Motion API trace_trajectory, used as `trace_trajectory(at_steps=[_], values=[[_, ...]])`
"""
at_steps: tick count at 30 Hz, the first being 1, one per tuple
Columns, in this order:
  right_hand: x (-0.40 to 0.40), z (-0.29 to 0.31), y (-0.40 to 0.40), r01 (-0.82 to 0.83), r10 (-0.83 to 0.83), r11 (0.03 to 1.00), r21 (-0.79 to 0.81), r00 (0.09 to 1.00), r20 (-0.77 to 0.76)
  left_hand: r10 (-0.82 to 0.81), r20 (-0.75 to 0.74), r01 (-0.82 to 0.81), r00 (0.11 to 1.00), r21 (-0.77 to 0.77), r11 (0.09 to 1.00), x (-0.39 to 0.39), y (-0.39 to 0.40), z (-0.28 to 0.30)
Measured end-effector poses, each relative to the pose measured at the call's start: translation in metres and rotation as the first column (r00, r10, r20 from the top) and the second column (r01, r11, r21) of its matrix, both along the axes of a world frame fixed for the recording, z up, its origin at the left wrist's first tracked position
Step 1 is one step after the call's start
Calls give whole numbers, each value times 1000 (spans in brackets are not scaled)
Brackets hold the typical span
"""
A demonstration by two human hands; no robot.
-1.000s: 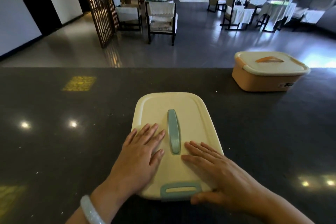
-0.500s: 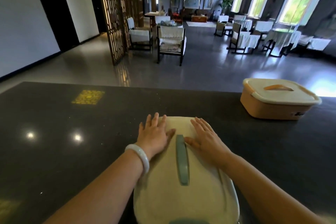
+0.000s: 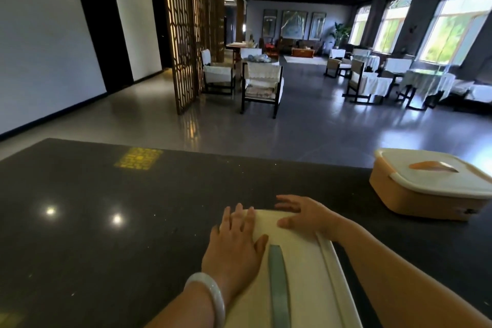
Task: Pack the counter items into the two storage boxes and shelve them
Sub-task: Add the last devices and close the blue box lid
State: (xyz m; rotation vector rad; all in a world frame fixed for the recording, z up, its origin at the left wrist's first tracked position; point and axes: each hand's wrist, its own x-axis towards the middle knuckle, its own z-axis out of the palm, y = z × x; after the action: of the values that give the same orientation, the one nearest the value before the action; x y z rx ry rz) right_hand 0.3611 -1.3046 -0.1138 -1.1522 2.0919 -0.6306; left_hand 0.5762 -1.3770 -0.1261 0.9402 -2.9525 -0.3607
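Both hands, left hand [image 3: 234,242] and right hand [image 3: 306,214], press flat, fingers straight, on the far end of the cream-lidded box [image 3: 300,274] on the counter [image 3: 106,221] (rigid, smooth plastic, probably light), best lifted by its teal handle [image 3: 278,285].

hands: left hand [image 3: 234,242] and right hand [image 3: 306,214] slid from lid's near end to far end | cream lid [image 3: 300,274] nearer camera

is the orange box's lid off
No, the cream lid sits closed on the orange box at the far right of the counter.
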Motion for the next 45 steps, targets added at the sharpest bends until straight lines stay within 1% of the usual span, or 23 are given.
trace_trajectory(at_steps=[3,5,8,10,13,15,17,22,32,37,42,45], values=[[-13,-1,4,-21,20,1000,0,977,214,0,1,0,1000,10,1000,-1,-1,-1],[-17,-5,5,-7,5,1000,5,955,295,5,0,-5,1000,-7,1000,-2,0,-3],[-19,-7,4,-20,2,998,57,957,290,15,-5,-15,1000,-22,1000,-4,0,-8],[-20,-8,3,-26,5,998,63,951,310,13,-8,-13,1000,-22,1000,-4,-1,-10],[-22,-12,6,-10,14,1000,-15,948,318,18,-11,-18,1000,-25,1000,-5,-2,-12],[-23,-16,8,18,19,996,-89,917,398,19,-26,-20,999,-30,999,-5,-1,-12],[-24,-18,10,36,29,991,-129,882,470,17,-30,-18,999,-45,999,-5,-1,-12],[-22,-14,12,17,54,987,-157,900,433,27,-27,-28,999,-38,999,-5,0,-10],[-22,-12,11,13,82,980,-200,884,460,25,-25,-26,999,-35,999,-5,-2,-10],[-20,-12,13,75,41,970,-232,887,461,31,-20,-31,999,-34,999,-4,0,-5],[-10,-8,21,144,-29,969,-203,874,486,24,-17,-24,1000,-22,999,-3,0,-3],[0,-2,33,154,-93,979,-133,920,380,-1,-8,1,1000,-24,1000,-5,-1,-4]])
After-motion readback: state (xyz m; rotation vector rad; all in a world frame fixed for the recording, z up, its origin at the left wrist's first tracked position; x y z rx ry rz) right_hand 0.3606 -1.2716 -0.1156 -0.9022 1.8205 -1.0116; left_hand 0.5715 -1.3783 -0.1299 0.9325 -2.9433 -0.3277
